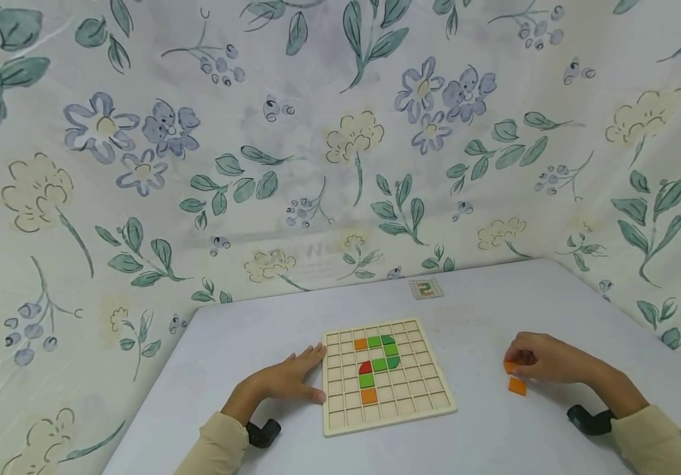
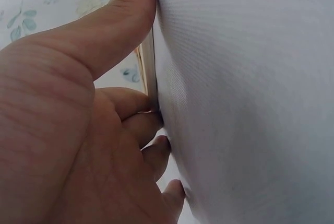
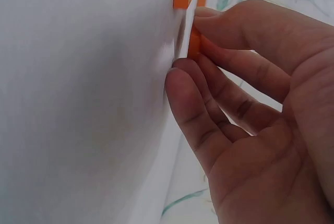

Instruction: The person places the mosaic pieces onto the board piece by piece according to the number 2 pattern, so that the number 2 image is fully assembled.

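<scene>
A pale wooden grid board (image 1: 346, 420) lies on the white table. Set in its squares are orange tiles (image 1: 369, 396), green tiles (image 1: 379, 364) and a red tile (image 1: 365, 367), forming a bent path. My left hand (image 1: 286, 380) rests on the table with fingers spread, thumb and fingertips right at the board's left edge. Off to the right, my right hand (image 1: 545, 358) pinches an orange square tile (image 3: 194, 41) between thumb and fingers, close over the table. Another orange tile (image 1: 517, 386) lies on the table just nearer than that hand.
Behind the board, a small pattern card (image 1: 426, 289) with a coloured grid lies near the table's (image 1: 293, 316) far edge. A floral cloth (image 1: 317, 165) hangs behind and beside the table. Black wrist cameras (image 1: 590, 420) sit under both wrists.
</scene>
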{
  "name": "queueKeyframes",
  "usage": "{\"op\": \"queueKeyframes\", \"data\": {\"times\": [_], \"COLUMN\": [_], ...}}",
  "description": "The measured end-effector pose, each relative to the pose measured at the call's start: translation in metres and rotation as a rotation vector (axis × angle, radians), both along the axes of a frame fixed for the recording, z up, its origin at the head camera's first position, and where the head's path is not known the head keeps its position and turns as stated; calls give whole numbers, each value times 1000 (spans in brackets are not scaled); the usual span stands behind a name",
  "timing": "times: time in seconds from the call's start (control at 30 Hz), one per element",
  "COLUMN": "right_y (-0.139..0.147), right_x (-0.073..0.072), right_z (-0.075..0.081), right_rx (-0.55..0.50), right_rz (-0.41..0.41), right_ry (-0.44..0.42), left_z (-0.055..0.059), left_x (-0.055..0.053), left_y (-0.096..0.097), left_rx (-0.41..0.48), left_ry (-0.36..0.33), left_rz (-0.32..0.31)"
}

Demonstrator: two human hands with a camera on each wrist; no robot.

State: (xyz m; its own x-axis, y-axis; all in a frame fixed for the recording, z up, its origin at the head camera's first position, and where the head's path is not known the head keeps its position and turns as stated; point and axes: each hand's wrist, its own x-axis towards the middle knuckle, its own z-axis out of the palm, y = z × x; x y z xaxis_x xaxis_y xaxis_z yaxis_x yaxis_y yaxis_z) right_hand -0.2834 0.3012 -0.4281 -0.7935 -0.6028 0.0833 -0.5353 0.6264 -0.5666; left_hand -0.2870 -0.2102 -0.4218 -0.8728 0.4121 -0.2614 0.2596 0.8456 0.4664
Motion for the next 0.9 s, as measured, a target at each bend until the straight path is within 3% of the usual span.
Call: {"op": "queueKeyframes", "data": {"times": [0.33, 0.67, 0.9], "right_y": [-7, -15, -23], "right_x": [0, -1, -1], "right_z": [2, 8, 12], "right_rx": [21, 13, -5], "right_rz": [-40, -22, -2], "right_ry": [18, 49, 60], "left_z": [0, 0, 2], "left_x": [-2, 0, 3], "left_y": [-1, -3, -4], "left_rx": [-2, 12, 23], "left_ry": [10, 0, 4], "left_rz": [-30, -16, -42]}}
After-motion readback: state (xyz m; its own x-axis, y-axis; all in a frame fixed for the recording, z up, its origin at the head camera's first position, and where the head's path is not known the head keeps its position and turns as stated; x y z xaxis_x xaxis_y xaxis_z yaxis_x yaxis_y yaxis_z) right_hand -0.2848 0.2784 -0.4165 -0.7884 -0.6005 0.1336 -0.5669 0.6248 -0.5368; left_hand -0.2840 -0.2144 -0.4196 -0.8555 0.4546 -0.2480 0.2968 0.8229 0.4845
